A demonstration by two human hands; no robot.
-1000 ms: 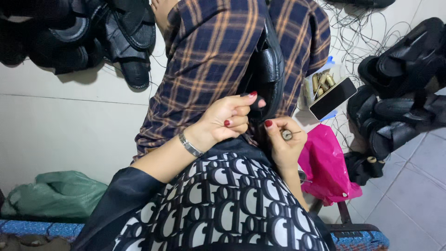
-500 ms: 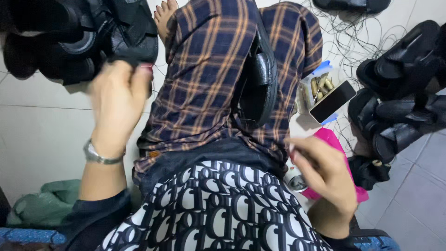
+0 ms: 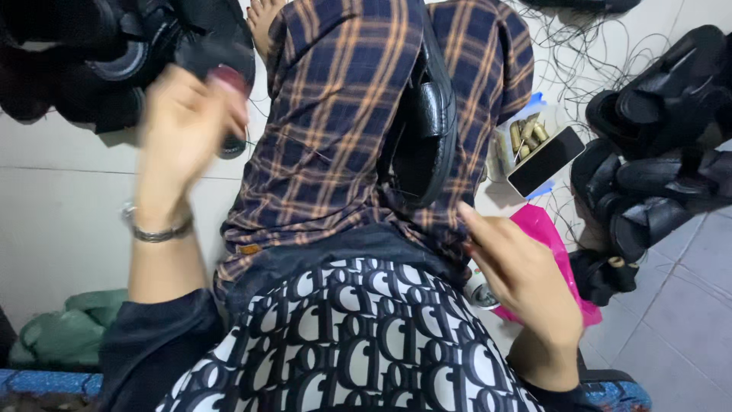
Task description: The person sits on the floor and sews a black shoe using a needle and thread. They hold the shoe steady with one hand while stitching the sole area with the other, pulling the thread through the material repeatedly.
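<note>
left hand (image 3: 183, 130) stays raised and blurred beside the plaid lap, fingers loosely curled, grip cannot be told | right hand (image 3: 526, 278) has lifted off the lap, fingers spread, empty, over pink bag (image 3: 553, 252) | black shoe (image 3: 427, 130) unmoved between the knees

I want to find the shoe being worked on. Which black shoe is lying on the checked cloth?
The glossy black leather shoe in the middle, resting alone on the checked lap cloth; the other black shoes sit piled on the floor.

Glossy black shoe (image 3: 427, 130), sole-edge up, wedged between plaid-covered legs; opening facing left
</note>
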